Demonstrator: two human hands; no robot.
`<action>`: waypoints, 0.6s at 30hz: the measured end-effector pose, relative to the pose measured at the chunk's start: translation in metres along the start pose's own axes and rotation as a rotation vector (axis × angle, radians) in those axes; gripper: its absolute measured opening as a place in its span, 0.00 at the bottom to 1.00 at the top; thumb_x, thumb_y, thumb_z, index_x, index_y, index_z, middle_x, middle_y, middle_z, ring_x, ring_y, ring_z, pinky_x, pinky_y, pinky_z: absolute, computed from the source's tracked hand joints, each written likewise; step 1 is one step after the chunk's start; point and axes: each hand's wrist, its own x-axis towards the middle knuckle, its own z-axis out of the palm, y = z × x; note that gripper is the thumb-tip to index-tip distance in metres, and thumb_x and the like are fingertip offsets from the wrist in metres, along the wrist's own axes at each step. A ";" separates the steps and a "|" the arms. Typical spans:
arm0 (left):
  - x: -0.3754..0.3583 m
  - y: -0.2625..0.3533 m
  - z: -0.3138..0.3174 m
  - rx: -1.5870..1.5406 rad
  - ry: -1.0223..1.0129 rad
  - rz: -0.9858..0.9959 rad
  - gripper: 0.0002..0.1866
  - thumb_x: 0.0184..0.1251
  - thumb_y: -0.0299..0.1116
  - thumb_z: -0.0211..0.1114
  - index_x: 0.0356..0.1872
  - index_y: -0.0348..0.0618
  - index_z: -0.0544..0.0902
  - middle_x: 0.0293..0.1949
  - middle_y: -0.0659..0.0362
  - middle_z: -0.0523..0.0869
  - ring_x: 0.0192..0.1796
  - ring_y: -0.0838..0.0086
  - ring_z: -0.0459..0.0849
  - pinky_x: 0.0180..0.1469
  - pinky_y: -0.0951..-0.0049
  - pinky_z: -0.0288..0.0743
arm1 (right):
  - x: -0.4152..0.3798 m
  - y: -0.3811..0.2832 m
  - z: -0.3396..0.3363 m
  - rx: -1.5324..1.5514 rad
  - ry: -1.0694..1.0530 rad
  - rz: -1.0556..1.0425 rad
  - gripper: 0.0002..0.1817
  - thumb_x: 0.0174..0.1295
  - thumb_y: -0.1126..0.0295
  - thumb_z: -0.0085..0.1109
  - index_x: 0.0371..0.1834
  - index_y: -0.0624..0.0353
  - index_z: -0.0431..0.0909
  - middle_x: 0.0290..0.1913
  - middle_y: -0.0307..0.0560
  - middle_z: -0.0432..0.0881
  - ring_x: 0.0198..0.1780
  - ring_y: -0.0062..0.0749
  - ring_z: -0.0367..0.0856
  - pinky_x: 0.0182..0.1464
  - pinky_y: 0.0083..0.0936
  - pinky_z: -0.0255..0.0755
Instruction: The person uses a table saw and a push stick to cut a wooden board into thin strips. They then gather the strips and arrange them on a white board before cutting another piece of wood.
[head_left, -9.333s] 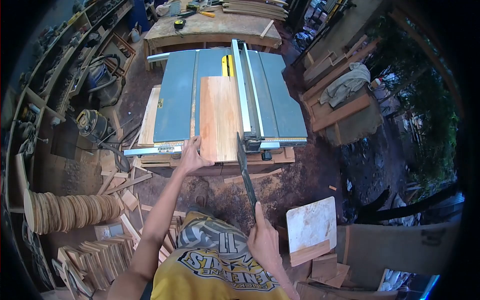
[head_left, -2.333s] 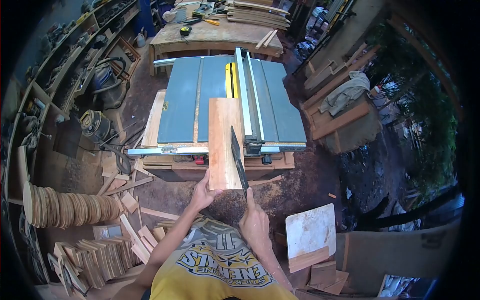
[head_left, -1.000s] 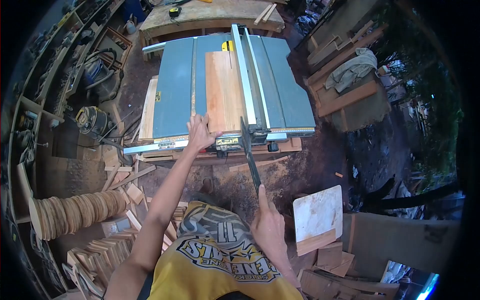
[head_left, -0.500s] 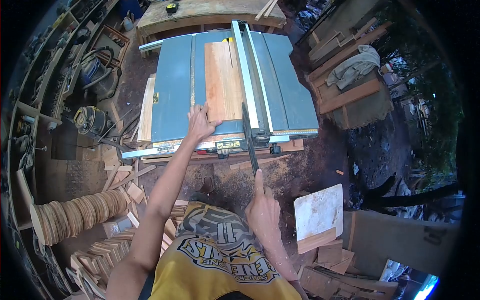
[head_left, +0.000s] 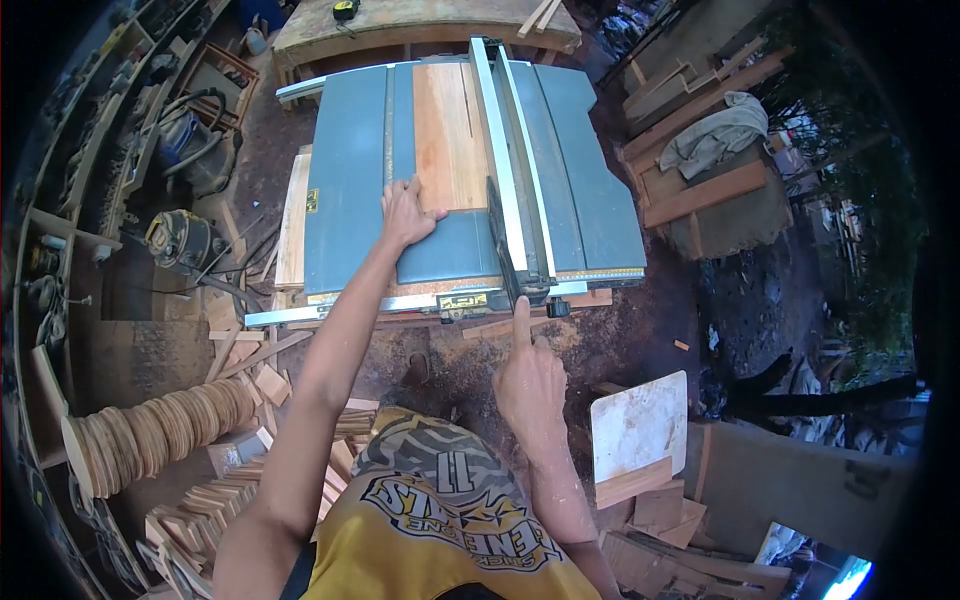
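Note:
A wooden board lies flat on the blue-grey table of a table saw, alongside the metal fence. A thin cut line runs down its far part. My left hand rests at the board's near left corner, fingers spread along the side edge and thumb against the near end. My right hand is closed around the rear of a dark push stick, index finger stretched along it. The stick's far tip meets the board's near right corner, beside the fence. The saw blade cannot be made out.
A workbench with a tape measure stands beyond the saw. Shop vacuums are at left. Stacked round wooden discs and cut pieces lie at lower left. A white panel leans at right.
The board has slid farther away from me along the fence. My left hand and the push stick in my right hand have moved forward with it.

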 end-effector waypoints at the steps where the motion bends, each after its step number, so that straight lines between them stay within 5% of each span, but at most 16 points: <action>1: 0.004 -0.001 0.001 0.001 0.001 -0.001 0.48 0.49 0.50 0.80 0.68 0.31 0.70 0.57 0.42 0.74 0.63 0.51 0.67 0.67 0.56 0.60 | 0.004 -0.001 0.002 0.002 0.020 -0.011 0.42 0.53 0.82 0.58 0.76 0.71 0.56 0.35 0.72 0.81 0.34 0.62 0.85 0.35 0.48 0.79; 18: 0.096 -0.006 -0.001 -0.025 -0.043 0.029 0.40 0.51 0.40 0.79 0.67 0.39 0.74 0.57 0.39 0.74 0.63 0.49 0.73 0.67 0.61 0.69 | 0.089 -0.026 -0.010 -0.068 0.053 -0.042 0.38 0.54 0.83 0.58 0.71 0.78 0.61 0.27 0.66 0.82 0.31 0.56 0.86 0.34 0.44 0.79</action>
